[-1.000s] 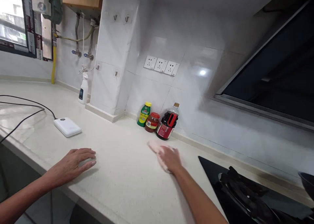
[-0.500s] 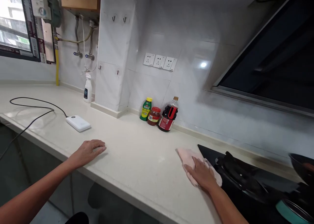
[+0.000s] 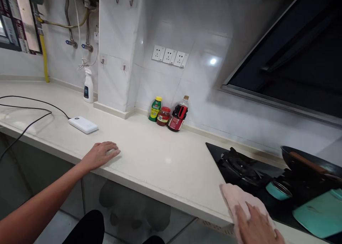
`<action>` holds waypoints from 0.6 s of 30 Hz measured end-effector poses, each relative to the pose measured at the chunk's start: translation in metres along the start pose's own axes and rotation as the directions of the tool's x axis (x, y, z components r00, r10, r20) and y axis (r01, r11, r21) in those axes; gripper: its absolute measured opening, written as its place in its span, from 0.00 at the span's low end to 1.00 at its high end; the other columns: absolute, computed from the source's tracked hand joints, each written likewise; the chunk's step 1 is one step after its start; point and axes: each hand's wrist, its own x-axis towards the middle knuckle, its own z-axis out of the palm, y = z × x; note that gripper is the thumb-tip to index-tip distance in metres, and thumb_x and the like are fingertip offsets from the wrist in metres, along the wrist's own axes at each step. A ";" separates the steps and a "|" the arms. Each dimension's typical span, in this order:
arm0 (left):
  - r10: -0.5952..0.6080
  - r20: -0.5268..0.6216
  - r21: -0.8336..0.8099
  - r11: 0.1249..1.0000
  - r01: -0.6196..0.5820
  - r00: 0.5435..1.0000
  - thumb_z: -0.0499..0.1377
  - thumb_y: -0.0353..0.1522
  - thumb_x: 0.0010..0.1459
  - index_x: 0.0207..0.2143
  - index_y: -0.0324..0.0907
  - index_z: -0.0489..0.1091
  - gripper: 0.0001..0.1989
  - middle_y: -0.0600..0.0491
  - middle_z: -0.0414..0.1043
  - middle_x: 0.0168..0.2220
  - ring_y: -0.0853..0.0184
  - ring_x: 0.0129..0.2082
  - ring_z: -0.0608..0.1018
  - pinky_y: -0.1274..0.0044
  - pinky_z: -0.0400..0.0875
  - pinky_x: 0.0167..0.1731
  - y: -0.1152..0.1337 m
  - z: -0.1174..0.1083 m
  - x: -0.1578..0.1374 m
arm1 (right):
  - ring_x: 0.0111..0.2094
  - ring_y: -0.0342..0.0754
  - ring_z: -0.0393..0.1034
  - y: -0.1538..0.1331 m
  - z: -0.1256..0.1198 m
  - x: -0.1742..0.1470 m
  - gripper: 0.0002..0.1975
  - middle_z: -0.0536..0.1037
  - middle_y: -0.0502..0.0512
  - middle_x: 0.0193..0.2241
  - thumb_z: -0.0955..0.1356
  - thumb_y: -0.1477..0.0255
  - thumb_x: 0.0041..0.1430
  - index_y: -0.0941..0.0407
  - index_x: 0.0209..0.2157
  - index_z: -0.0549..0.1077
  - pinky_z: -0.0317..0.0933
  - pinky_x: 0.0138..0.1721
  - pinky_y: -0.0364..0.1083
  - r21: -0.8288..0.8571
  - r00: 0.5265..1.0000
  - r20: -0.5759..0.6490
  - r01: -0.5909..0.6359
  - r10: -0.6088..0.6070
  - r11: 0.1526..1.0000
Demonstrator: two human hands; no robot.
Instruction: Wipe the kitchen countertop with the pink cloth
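My right hand (image 3: 255,224) presses on a pale pink cloth (image 3: 237,197) with its fingers over the fabric. The cloth lies at the counter's front edge beside the black gas stove (image 3: 213,153), partly over the stove's near left corner. Empty, my left hand (image 3: 100,154) rests on the white countertop (image 3: 160,158) near the front edge, with fingers extended and the thumb a little apart. The white power bank (image 3: 83,125) with a black cable lies just beyond it.
By the wall stand a green bottle (image 3: 155,109), a red-lidded jar (image 3: 163,116) and a dark sauce bottle (image 3: 178,115). A white spray bottle (image 3: 88,87) stands left. A wok (image 3: 307,162), teal cup (image 3: 278,190) and teal flat item (image 3: 320,213) sit on the stove.
My right hand has pulled the cloth from beside the stove's back left towards me and to the right, to the counter's front edge. My left hand stays on the counter; the view has shifted.
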 end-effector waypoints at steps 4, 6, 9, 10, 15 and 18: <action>0.012 -0.012 0.008 1.000 -0.012 1.000 0.46 0.57 0.67 0.51 0.47 0.78 0.32 0.48 0.76 0.58 0.51 0.62 0.73 0.63 0.63 0.58 0.002 0.002 -0.001 | 0.59 0.70 0.66 -0.089 -0.009 0.024 0.38 0.72 0.74 0.58 0.48 0.54 0.67 0.65 0.63 0.66 0.58 0.59 0.69 -0.082 0.982 0.130 -0.125 0.136 0.989; 0.016 -0.018 0.006 1.000 -0.016 1.000 0.46 0.57 0.67 0.51 0.47 0.78 0.31 0.47 0.76 0.59 0.51 0.62 0.72 0.63 0.63 0.58 0.003 0.003 -0.001 | 0.63 0.68 0.62 -0.141 -0.015 0.042 0.35 0.69 0.74 0.61 0.48 0.59 0.68 0.66 0.65 0.64 0.55 0.63 0.68 -0.043 0.949 0.312 -0.026 0.038 0.999; 0.012 -0.029 -0.015 1.000 -0.013 1.000 0.46 0.57 0.67 0.51 0.47 0.77 0.31 0.47 0.75 0.59 0.51 0.63 0.72 0.62 0.62 0.59 0.003 0.003 0.000 | 0.68 0.68 0.54 -0.221 -0.017 0.069 0.31 0.63 0.72 0.67 0.51 0.64 0.70 0.65 0.67 0.60 0.48 0.66 0.70 0.086 0.873 0.464 0.127 -0.152 0.988; 0.009 -0.030 -0.028 1.000 -0.010 0.999 0.46 0.57 0.67 0.51 0.47 0.77 0.31 0.47 0.75 0.59 0.51 0.62 0.72 0.62 0.62 0.59 0.003 0.003 0.000 | 0.68 0.68 0.53 -0.249 -0.016 0.075 0.30 0.61 0.71 0.67 0.52 0.65 0.71 0.65 0.67 0.60 0.47 0.67 0.70 0.126 0.853 0.476 0.176 -0.215 0.976; -0.003 -0.060 -0.114 0.994 -0.004 0.998 0.45 0.56 0.67 0.48 0.46 0.79 0.31 0.48 0.78 0.56 0.54 0.58 0.77 0.66 0.65 0.58 0.000 0.000 0.002 | 0.71 0.60 0.50 -0.392 -0.019 0.044 0.28 0.59 0.61 0.70 0.59 0.61 0.72 0.56 0.68 0.60 0.43 0.71 0.65 0.387 0.663 0.448 0.461 -0.600 0.798; -0.030 -0.089 -0.186 0.982 0.013 0.996 0.46 0.56 0.65 0.45 0.46 0.79 0.31 0.49 0.79 0.54 0.56 0.54 0.79 0.69 0.68 0.56 -0.002 -0.004 0.001 | 0.71 0.59 0.49 -0.442 -0.026 -0.003 0.27 0.61 0.59 0.69 0.62 0.60 0.71 0.54 0.67 0.61 0.40 0.72 0.65 0.555 0.577 0.296 0.545 -0.761 0.629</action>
